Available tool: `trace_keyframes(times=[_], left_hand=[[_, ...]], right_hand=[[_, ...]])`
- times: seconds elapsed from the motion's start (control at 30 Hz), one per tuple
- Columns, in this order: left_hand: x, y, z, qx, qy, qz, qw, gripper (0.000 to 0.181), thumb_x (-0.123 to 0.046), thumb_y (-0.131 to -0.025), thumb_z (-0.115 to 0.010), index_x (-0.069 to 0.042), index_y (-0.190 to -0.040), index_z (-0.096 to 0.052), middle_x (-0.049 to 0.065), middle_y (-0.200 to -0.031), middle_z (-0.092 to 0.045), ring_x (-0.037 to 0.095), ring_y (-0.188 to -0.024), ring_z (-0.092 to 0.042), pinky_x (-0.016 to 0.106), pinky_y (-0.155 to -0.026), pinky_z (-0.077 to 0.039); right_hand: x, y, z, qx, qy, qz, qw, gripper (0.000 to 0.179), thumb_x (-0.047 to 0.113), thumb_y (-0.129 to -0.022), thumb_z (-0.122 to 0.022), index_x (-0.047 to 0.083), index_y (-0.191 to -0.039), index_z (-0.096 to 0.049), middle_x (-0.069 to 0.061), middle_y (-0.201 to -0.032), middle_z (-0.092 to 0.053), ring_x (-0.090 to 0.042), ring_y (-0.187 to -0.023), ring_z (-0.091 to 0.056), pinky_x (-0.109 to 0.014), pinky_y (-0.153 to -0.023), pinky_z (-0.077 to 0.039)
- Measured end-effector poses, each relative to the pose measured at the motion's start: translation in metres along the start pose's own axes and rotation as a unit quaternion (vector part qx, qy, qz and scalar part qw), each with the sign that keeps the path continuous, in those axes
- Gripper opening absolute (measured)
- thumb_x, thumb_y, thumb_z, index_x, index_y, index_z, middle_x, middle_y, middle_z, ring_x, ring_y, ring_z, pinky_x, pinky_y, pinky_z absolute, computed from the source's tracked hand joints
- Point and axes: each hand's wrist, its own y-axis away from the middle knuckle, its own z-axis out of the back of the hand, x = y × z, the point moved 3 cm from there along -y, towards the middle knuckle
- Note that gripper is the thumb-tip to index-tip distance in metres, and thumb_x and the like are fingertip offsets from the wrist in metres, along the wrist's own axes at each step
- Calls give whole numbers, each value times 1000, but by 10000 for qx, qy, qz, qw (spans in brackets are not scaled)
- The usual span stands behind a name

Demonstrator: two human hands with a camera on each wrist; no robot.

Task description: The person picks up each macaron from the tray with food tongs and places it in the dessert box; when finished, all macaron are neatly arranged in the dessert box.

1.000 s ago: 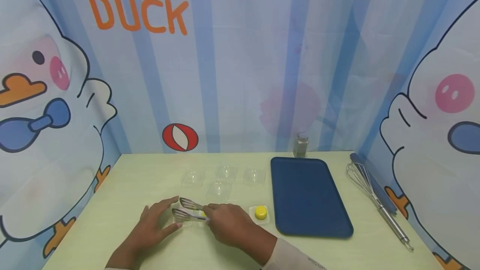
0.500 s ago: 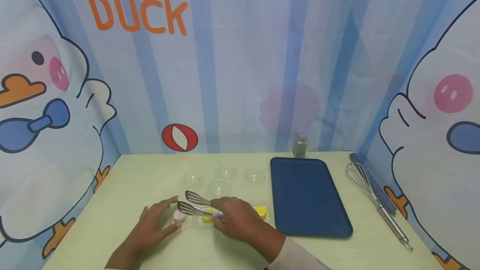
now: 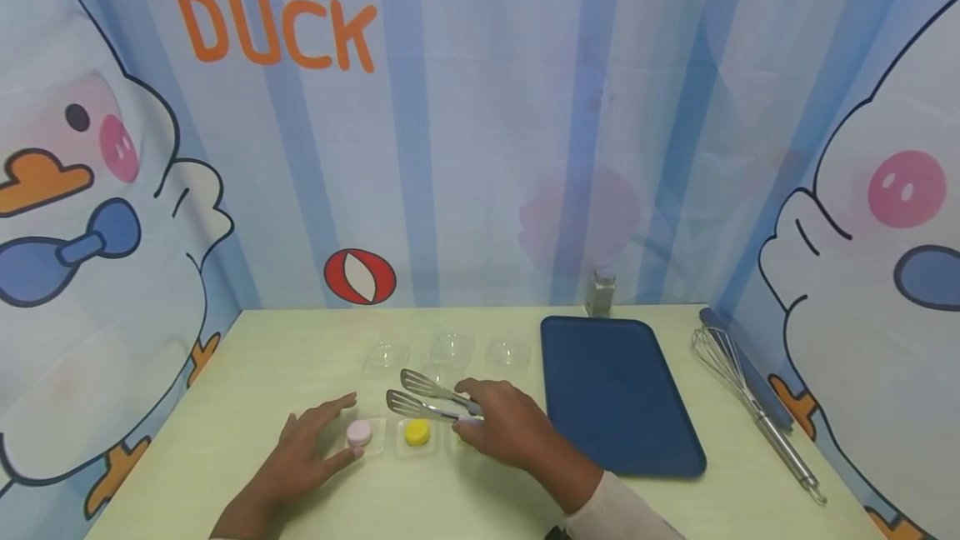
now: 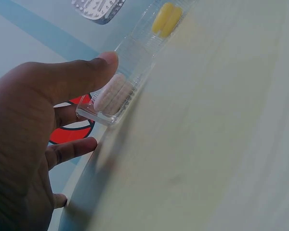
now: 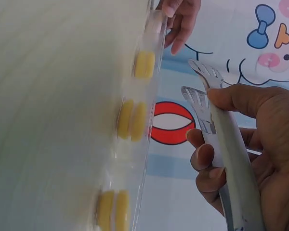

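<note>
My right hand (image 3: 510,423) grips metal tongs (image 3: 427,394), their slotted ends parted with nothing between them, above the row of clear plastic boxes. My left hand (image 3: 311,444) rests at the left end of the row, thumb and fingers spread around a clear box (image 3: 377,438) with a pink macaron (image 3: 359,432) in it. Beside that sits a yellow macaron (image 3: 417,432) in its own box. Further along, the right wrist view shows two more yellow macarons, a middle one (image 5: 131,120) and a nearer one (image 5: 113,211); my right hand mostly hides these in the head view.
Behind the row stand several clear plastic lids (image 3: 386,354). A dark blue tray (image 3: 622,398) lies to the right, with a small glass jar (image 3: 601,292) behind it. At the far right lie a whisk (image 3: 757,407) and a blue rod-like object (image 3: 720,323).
My right hand has moved right and slightly up with the tongs, away from the pink macaron, which now shows with the neighbouring yellow one. My left hand has stayed in place.
</note>
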Motion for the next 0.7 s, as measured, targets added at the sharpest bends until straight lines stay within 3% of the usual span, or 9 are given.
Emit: trace_keyframes(times=[0.43,0.7], left_hand=[[-1,1,1,118,-3,92,9999,75,-41,-92,-87,-14,-156,-58,12,-153,-67,46,-138,-62,94,-112,-21],[-2,0,1,45,-76,-18,10000,75,-40,-92,-86,-14,-157,-57,11,-152,-67,45,-139,-62,94,-111,-24]], right_hand=[[-40,9,24,-398,-391,38,9984,31,23,-93,-86,11,-121,-79,-4,-99,-78,-9,-72,-60,-26,-58,-49],[-73,18,41,-439,-889,-512,9938,35,19,-94,-86,11,-128,-80,-8,-101,-80,-13,-74,-63,-29,-60,-52]])
